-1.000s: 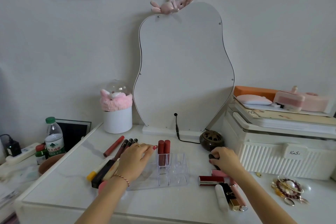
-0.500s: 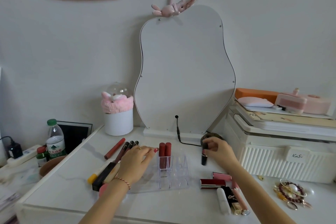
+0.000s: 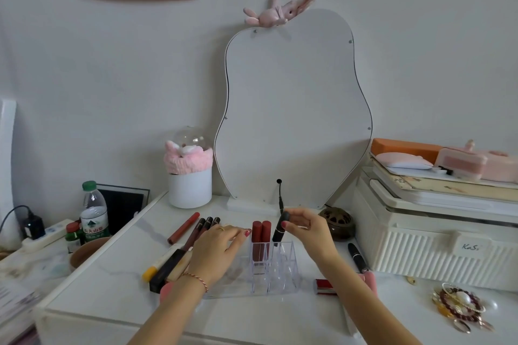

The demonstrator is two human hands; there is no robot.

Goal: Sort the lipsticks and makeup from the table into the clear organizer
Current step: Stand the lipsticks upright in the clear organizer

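The right hand (image 3: 307, 228) pinches a black lipstick (image 3: 279, 228) near its top, holding it tilted with its lower end at the rim of a far slot in the clear organizer (image 3: 276, 272). Just left of it, two dark red lipsticks (image 3: 260, 238) stand upright in the far slots. The left hand (image 3: 215, 251) rests flat on the organizer's left side, fingers straight. More lipsticks and pencils (image 3: 196, 232) lie on the white table (image 3: 112, 286) to the left; another black lipstick (image 3: 357, 256) lies to the right.
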